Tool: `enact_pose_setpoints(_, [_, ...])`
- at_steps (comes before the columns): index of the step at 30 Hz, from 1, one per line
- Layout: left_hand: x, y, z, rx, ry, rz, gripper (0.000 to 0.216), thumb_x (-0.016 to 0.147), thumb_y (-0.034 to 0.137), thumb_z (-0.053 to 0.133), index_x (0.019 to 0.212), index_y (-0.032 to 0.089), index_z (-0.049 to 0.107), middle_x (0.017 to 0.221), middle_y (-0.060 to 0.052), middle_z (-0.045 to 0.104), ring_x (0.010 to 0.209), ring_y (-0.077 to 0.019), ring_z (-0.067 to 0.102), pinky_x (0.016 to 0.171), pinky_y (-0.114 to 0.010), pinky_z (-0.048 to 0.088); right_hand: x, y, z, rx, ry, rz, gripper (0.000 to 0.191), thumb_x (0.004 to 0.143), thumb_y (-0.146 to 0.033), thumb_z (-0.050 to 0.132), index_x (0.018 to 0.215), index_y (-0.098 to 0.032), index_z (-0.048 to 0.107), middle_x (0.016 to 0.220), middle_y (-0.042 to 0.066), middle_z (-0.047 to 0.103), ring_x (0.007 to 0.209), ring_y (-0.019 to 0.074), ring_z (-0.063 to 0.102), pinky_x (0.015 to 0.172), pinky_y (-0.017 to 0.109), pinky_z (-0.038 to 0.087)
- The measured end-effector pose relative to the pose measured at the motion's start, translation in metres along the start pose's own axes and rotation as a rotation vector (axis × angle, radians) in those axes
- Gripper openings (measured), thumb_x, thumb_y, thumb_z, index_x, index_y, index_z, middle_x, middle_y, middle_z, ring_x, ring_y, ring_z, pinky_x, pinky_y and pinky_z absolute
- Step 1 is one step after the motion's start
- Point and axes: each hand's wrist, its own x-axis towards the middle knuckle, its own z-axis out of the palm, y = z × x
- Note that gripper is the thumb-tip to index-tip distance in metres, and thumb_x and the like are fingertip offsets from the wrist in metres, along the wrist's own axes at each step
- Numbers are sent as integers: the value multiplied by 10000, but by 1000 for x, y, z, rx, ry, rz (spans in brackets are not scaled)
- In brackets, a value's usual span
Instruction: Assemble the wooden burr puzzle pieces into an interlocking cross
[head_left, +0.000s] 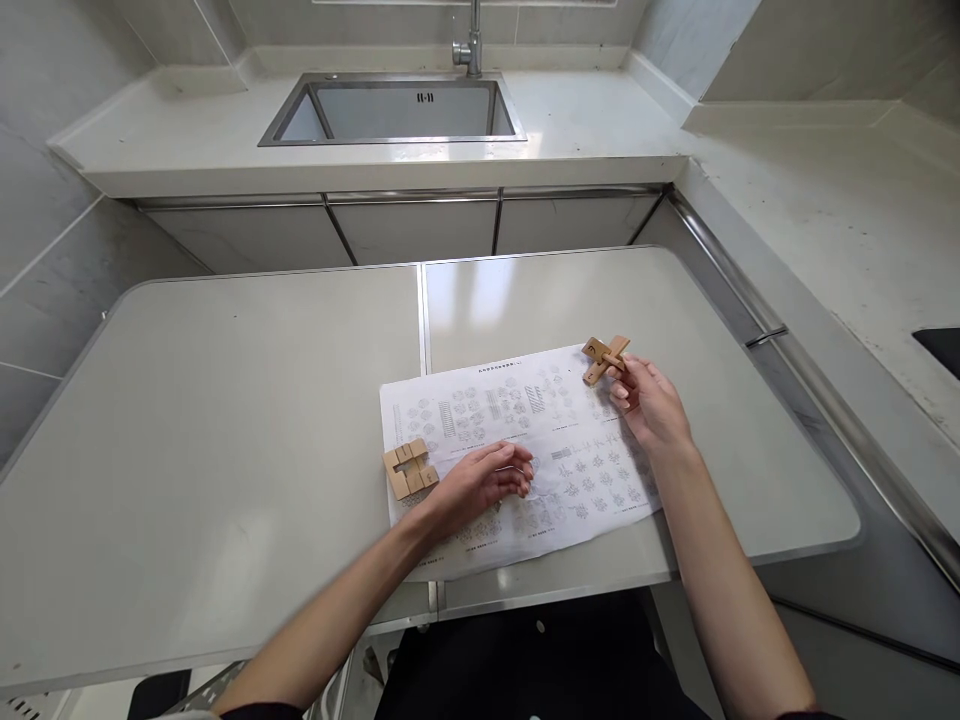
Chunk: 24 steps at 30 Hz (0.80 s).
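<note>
Several interlocked wooden puzzle pieces [606, 359] form a cross shape with dark marks on them. My right hand [649, 400] pinches this assembly by one end, above the upper right corner of a printed instruction sheet [540, 440]. My left hand [491, 475] hovers over or rests on the middle of the sheet, fingers loosely curved and apart; I see nothing in it. More notched wooden puzzle pieces [409, 469] lie grouped at the sheet's left edge, just left of my left hand. Rows of small diagrams cover the sheet.
A pale folding table [247, 420] with a centre seam carries the sheet. Beyond its far edge is a white counter [585, 115] with a steel sink [405, 110] and a faucet [471, 50]. Another counter [847, 220] runs along the right, with a metal rail [735, 260] below it.
</note>
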Motion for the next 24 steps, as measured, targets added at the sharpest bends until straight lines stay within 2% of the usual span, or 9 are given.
enact_pose_setpoints(8, [1,-1,0,0,-4,7,337,967,449,722,1055,124,728,975,-93,681,846,-163,640,848,-307,509,-10,4,-8,-23,10,-39,455,724,-507,936,949,-228,655,850,6,728,513,66,504,386,178,385])
enact_pose_setpoints(14, [1,-1,0,-2,0,5,340,968,447,723,1060,120,729,969,-85,677,849,-159,644,845,-306,507,-37,3,-23,-83,68,-80,460,759,-458,920,1090,-252,677,849,5,720,547,78,515,430,168,413])
enact_pose_setpoints(17, [2,-1,0,6,6,5,342,963,448,728,1053,118,727,958,-83,677,840,-158,647,839,-308,508,-57,4,-25,-114,94,-102,430,778,-435,908,1098,-259,680,838,-4,701,552,81,490,443,171,408])
enact_pose_setpoints(20, [2,-1,2,28,10,9,354,953,457,737,1049,117,723,954,-83,678,840,-159,651,841,-308,509,-82,11,-18,-179,33,-94,320,840,-447,854,1021,-243,688,852,6,680,576,89,477,458,188,394])
enact_pose_setpoints(24, [-1,2,7,164,-27,42,366,976,482,697,1074,129,715,973,-93,685,857,-173,656,857,-324,520,-118,24,-2,-407,-85,-111,242,951,-468,739,1033,-249,677,874,18,687,632,121,519,562,238,455])
